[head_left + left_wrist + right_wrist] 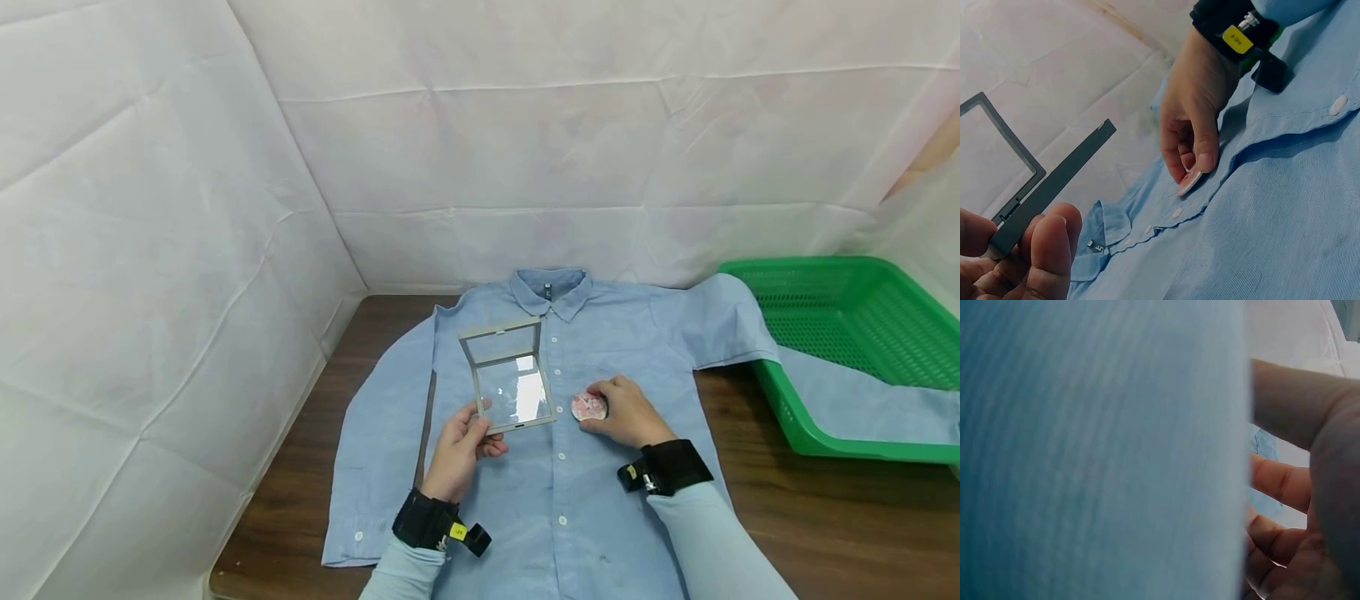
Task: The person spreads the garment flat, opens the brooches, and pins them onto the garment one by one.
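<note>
My left hand holds a hinged display case with a pale grey frame and clear panes, its two halves opened apart. Thumb and fingers grip the frame's lower left corner, seen edge-on in the left wrist view. With my right hand I pinch a round pink patterned badge by its edge, low over the shirt front. Beneath both hands a light blue button-up shirt lies spread out, collar away from me. In the right wrist view blue cloth covers much of the picture and hides the badge.
A green perforated basket stands at the right, with one shirt sleeve draped into it. The other sleeve lies on the brown wooden table. White cloth walls close off the back and left.
</note>
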`<state>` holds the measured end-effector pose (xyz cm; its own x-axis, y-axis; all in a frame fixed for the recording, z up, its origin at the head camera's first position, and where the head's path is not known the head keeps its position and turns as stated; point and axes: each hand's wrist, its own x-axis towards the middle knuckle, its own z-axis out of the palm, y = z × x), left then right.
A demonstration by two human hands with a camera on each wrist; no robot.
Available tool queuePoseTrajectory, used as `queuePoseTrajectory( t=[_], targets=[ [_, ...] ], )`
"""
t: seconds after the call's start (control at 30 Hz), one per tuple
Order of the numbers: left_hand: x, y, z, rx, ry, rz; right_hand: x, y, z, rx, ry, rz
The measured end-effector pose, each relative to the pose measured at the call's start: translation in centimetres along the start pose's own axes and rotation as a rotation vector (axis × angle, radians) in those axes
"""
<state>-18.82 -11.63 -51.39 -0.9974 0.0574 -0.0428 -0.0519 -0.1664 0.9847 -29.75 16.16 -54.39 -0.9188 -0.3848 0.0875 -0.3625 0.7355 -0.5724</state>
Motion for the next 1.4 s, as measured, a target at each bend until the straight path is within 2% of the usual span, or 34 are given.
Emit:
queuePoseTrajectory(
  t=[0.3,0.43,0.5,0.6,0.8,1.03,1.1,1.2,1.4],
  targets=[
    [0.1,-0.1,0.2,0.015,-0.002,0.004,0.3,0.5,0.1,0.020,-0.030,0.029],
    [-0.1,-0.1,0.2,0.018,-0.009,0.001,0.2,0.5,-0.9,0.066,-0.058,0.039],
    [-0.1,0.0,0.3,0.021,-0.012,-0.001,0.1,0.5,-1.8,0.104,-0.045,0.048],
    [-0.3,0.0,0.3,0.032,-0.016,-0.008,-0.2,0.7,-3.4,0.176,0.029,0.067],
    [-0.4,-0.1,0.7,0.057,-0.030,-0.015,-1.0,0.8,-6.1,0.289,0.258,0.034],
    [-0.7,0.1,1.5,0.101,-0.092,-0.004,-2.0,-0.9,-8.2,0.563,0.471,0.118],
    [-0.9,0.0,1.7,0.099,-0.119,-0.012,-2.3,-1.3,-8.7,0.616,0.511,0.119],
    [-1.0,-0.2,2.1,0.091,-0.151,-0.029,-2.5,-1.9,-9.1,0.648,0.486,0.077],
    [-1.1,-0.6,2.9,0.114,-0.181,-0.036,-2.6,-3.1,-9.1,0.618,0.284,-0.045]
  ],
)
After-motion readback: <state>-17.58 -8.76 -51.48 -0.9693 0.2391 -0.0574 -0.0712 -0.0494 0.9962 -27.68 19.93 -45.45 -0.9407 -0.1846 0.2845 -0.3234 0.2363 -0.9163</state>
